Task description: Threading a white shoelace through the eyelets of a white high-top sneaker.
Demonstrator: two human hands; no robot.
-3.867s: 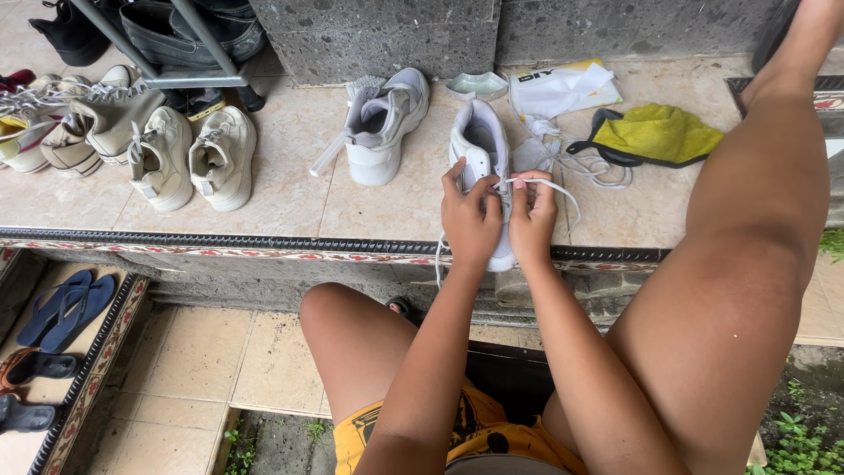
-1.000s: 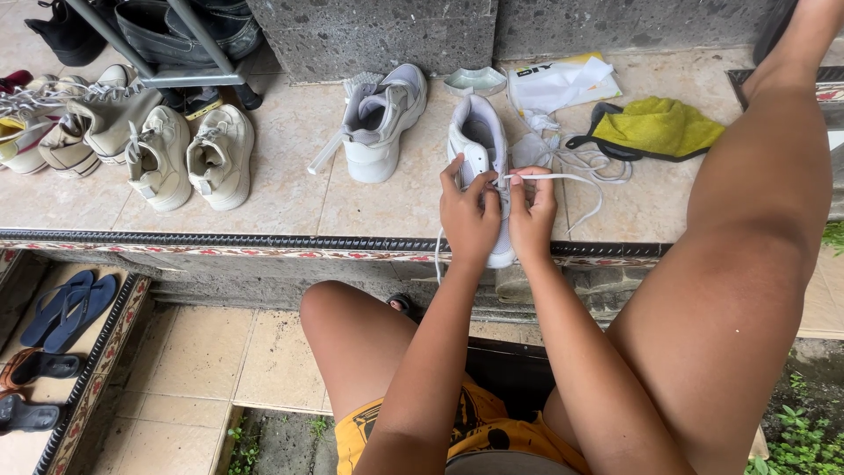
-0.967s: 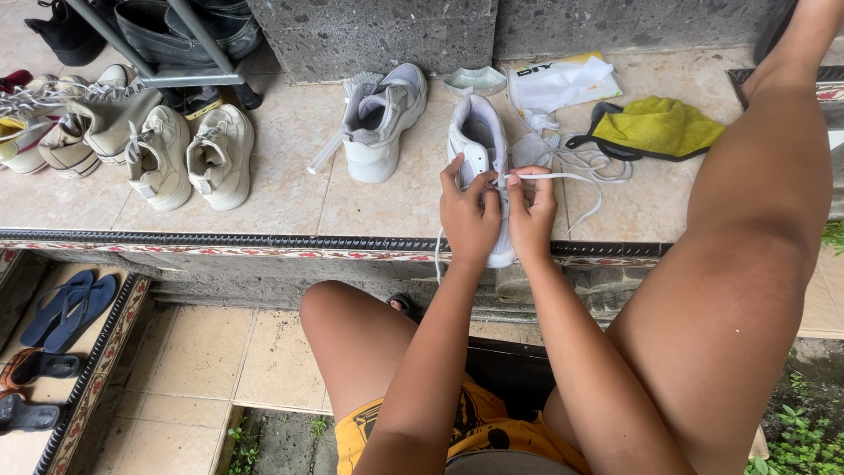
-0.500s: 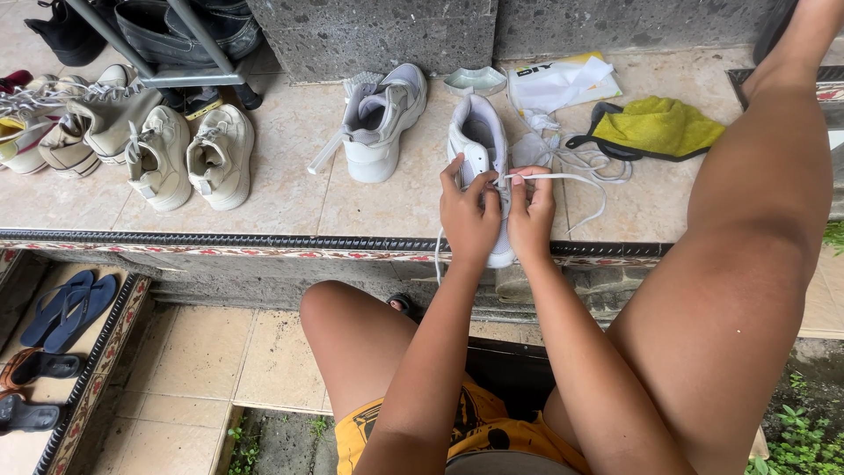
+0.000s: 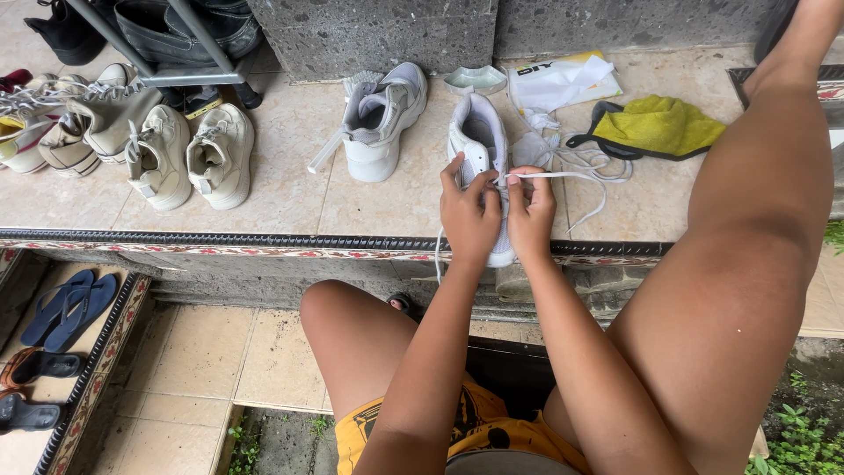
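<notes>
In the head view, a flat white paper package with a dark printed strip [image 5: 563, 81] lies at the back of the ledge against the grey stone wall [image 5: 378, 31], with a yellow cloth pouch edged in black [image 5: 655, 127] just to its right. The ledge is glossy beige tile [image 5: 281, 180] with a patterned red-and-black border, stepping down to a lower tiled floor where blue flip-flops [image 5: 63, 305] lie. The white lace-up sneaker [image 5: 479, 141] stands on the ledge near its front edge, long axis running front to back, toe toward the person, heel toward the wall. The left hand [image 5: 470, 215] has its fingers closed on the shoe's upper. The right hand [image 5: 530, 211] pinches the white shoelace [image 5: 563, 175], drawn out rightward. A second white sneaker [image 5: 382, 119] stands just left.
</notes>
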